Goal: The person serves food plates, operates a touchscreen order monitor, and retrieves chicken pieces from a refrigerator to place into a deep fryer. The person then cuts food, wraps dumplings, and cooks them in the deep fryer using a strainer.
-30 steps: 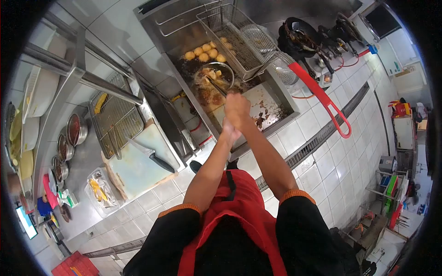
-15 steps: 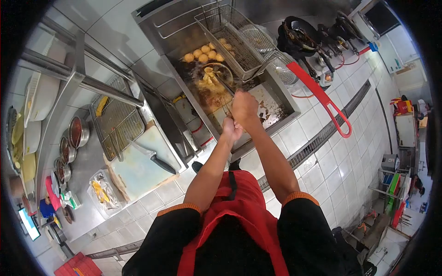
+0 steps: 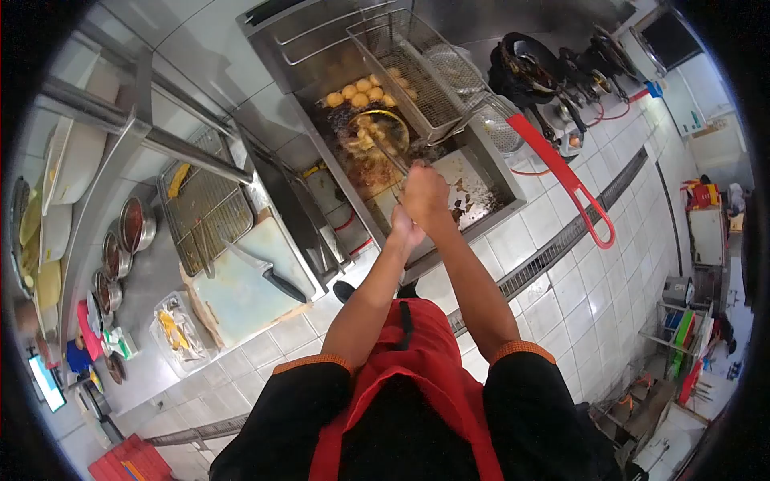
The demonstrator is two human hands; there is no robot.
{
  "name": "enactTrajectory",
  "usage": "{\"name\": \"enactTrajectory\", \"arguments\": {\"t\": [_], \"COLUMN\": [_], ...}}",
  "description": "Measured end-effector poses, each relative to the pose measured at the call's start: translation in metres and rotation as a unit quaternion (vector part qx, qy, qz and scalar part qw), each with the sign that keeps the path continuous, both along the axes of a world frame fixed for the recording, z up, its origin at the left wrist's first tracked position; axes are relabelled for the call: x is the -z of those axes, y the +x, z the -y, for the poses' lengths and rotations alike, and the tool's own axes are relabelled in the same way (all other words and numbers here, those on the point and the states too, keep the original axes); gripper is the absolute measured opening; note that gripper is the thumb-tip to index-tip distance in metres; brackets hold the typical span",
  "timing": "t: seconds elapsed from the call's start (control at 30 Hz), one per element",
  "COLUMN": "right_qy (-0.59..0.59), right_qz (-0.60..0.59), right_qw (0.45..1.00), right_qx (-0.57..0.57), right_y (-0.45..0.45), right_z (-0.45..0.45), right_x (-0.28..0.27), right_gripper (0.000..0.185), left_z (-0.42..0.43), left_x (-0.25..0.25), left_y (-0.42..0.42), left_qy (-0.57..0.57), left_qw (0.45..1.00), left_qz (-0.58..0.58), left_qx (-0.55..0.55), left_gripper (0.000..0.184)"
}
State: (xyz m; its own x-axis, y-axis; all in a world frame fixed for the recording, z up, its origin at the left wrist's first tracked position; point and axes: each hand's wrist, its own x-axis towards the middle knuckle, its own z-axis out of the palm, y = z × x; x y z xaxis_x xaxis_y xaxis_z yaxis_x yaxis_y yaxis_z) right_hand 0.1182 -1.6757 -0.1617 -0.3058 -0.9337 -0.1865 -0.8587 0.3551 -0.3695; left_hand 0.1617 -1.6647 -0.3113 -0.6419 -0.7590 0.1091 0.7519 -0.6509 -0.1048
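Observation:
My right hand (image 3: 425, 194) is closed around a long metal tool that looks like tongs (image 3: 391, 154), whose far end reaches into pale, battered-looking food (image 3: 367, 135). Just below it and touching it, my left hand (image 3: 407, 228) is closed on what seems to be the thin handle of a round wire skimmer (image 3: 404, 132); the fingers hide most of the grip. The skimmer's ring surrounds the food in the bubbling dark oil of the fryer (image 3: 365, 210). Several golden fried balls (image 3: 358, 99) float behind it.
An empty fry basket (image 3: 425, 88) hangs over the fryer's right side, its red handle (image 3: 553, 156) sticking out. To the left are a knife (image 3: 282, 285) on a cutting board (image 3: 241, 293), a wire rack (image 3: 200, 208) and sauce bowls (image 3: 137, 224). Black woks (image 3: 525, 64) stand at back right.
The skimmer's ring shows more clearly around the food, and the tool's tip has shifted slightly within it. Both hands keep their grips. The whole view has shifted a little.

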Motion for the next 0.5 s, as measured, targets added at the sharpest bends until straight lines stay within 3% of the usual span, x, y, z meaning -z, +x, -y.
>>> {"name": "enactTrajectory", "arguments": {"t": [0.07,0.1,0.17,0.2,0.23,0.27,0.4,0.47,0.5], "right_qy": [-0.027,-0.055,-0.059,-0.063,-0.065,-0.054,-0.030,-0.014,-0.014], "right_qz": [-0.004,-0.008,-0.010,-0.013,-0.014,-0.038,-0.090,-0.087,-0.088], "right_qw": [0.999,0.997,0.998,0.998,0.998,0.998,0.995,0.995,0.994], "right_qx": [0.019,0.044,0.021,0.004,0.005,-0.006,-0.034,-0.056,-0.063], "right_y": [0.009,0.013,0.020,0.023,0.028,0.033,0.039,0.035,0.034], "right_z": [0.013,0.023,0.047,0.059,0.071,0.084,0.127,0.137,0.135], "right_x": [0.008,0.012,0.016,0.017,0.017,0.018,0.034,0.045,0.040], "right_gripper": [0.029,0.031,0.029,0.027,0.027,0.027,0.020,0.017,0.017], "left_z": [-0.007,-0.008,-0.010,-0.012,-0.016,-0.019,-0.021,-0.017,-0.014], "left_x": [-0.029,-0.018,0.008,-0.018,-0.044,-0.068,-0.091,-0.100,-0.078], "left_y": [0.009,0.012,0.017,0.019,0.018,0.018,0.024,0.024,0.021], "left_qy": [0.168,0.168,0.027,0.026,0.102,0.172,0.153,0.242,0.244], "left_qw": [0.940,0.940,0.995,0.995,0.967,0.902,0.907,0.898,0.899], "left_qz": [0.296,0.295,0.045,0.045,0.224,0.393,0.392,0.365,0.363], "left_qx": [0.033,0.028,0.090,0.090,0.073,0.053,0.002,0.035,0.030], "left_gripper": [0.040,0.040,0.035,0.035,0.034,0.032,0.033,0.039,0.039]}}
